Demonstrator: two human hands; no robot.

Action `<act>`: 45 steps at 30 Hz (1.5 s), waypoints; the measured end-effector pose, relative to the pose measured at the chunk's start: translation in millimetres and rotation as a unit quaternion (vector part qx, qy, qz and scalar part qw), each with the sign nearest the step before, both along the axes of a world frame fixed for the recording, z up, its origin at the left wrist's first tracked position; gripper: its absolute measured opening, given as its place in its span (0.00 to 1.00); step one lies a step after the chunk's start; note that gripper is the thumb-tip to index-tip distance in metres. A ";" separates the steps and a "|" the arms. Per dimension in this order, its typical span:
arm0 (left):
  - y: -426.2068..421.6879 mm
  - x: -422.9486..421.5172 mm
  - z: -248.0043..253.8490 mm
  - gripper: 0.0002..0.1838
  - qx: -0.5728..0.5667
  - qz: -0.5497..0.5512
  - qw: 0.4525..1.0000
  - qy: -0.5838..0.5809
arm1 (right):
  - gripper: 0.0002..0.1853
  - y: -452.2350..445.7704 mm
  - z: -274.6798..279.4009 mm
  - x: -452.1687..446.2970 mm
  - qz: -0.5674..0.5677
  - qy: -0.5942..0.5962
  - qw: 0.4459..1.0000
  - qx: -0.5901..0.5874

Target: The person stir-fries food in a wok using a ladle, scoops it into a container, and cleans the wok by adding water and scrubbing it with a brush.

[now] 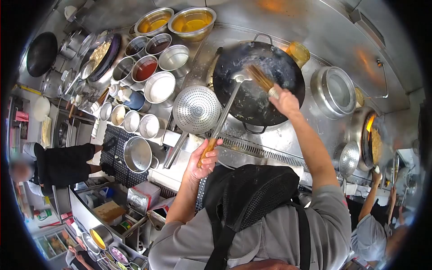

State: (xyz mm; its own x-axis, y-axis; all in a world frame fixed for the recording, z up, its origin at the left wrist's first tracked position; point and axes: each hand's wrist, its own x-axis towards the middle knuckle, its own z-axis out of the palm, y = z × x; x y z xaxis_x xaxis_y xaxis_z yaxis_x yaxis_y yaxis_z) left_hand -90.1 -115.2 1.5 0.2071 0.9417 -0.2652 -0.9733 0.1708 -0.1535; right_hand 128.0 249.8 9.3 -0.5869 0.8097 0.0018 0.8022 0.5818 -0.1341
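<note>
A large black wok (252, 105) with two loop handles sits on the steel range, wet inside and with some bits stuck to it. My right hand (285, 102) is closed round the bound end of a bamboo wok brush (260, 77), its bristles over the inside of the wok. The wooden handle of a long metal ladle (226, 110) is in my closed left hand (203, 158). The ladle's bowl end lies in the wok near the bristles. Left of the wok, a round perforated strainer (196, 109) rests with its handle toward me.
Several metal pots of sauces and seasonings, one with red sauce (145, 69), stand at left. Behind them are steel bowls of yellow liquid (192, 22). A steel pot (335, 92) stands right of the wok. A flame (370, 122) burns farther right. Other people (371, 234) stand at both sides.
</note>
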 end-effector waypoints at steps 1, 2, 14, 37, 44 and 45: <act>-0.8 0.3 1.7 0.28 0.001 -0.001 1.000 0.001 | 0.33 2.8 -11.1 -2.5 -0.024 -0.044 0.998 -0.023; -1.3 2.0 4.0 0.28 0.005 0.002 1.000 0.009 | 0.33 12.6 -9.1 -0.5 -0.024 -0.044 0.999 -0.020; 1.4 20.4 16.2 0.28 0.014 0.020 0.999 -0.020 | 0.35 -15.0 -16.5 6.7 -0.071 0.030 0.996 -0.045; 2.1 6.3 42.4 0.25 -0.062 -0.079 0.957 0.273 | 0.37 41.7 102.7 -31.9 0.102 -0.104 0.987 -0.071; 0.1 10.1 52.7 0.26 -0.089 -0.121 0.903 0.402 | 0.35 -8.9 32.2 -29.2 0.067 -0.042 0.995 0.059; -0.1 10.9 56.2 0.27 -0.099 -0.132 0.885 0.435 | 0.30 0.1 -3.4 -21.1 0.065 -0.027 0.997 0.043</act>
